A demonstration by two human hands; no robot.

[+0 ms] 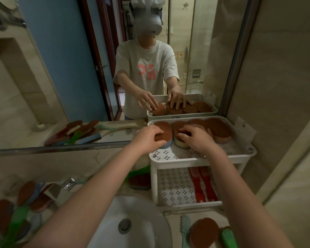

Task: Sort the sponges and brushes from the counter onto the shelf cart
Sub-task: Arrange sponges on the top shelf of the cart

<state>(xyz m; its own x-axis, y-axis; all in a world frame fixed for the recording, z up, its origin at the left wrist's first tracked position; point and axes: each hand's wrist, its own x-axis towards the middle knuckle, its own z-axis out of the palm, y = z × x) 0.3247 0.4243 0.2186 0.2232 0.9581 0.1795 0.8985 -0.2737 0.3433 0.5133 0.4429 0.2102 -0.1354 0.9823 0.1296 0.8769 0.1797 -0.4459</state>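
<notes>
Both hands are up at the top tray of the white shelf cart, which is tucked in the corner by the mirror. The left hand has its fingers curled over the edge of a brown-topped blue sponge at the tray's left end, so it's clamped on that one. The right hand is arched, with its fingertips on the brown top of a cream sponge just beside it. Honestly can't tell if it's gripping or only pressing, since the knuckles hide the thumb. More brown sponges are packed along the back of the tray.

The lower tier holds 2 red brushes lying side by side. On the counter, left of the sink, there's a jumble of sponges and a green brush. To the right of the sink are 1 more sponge and a mint brush.
</notes>
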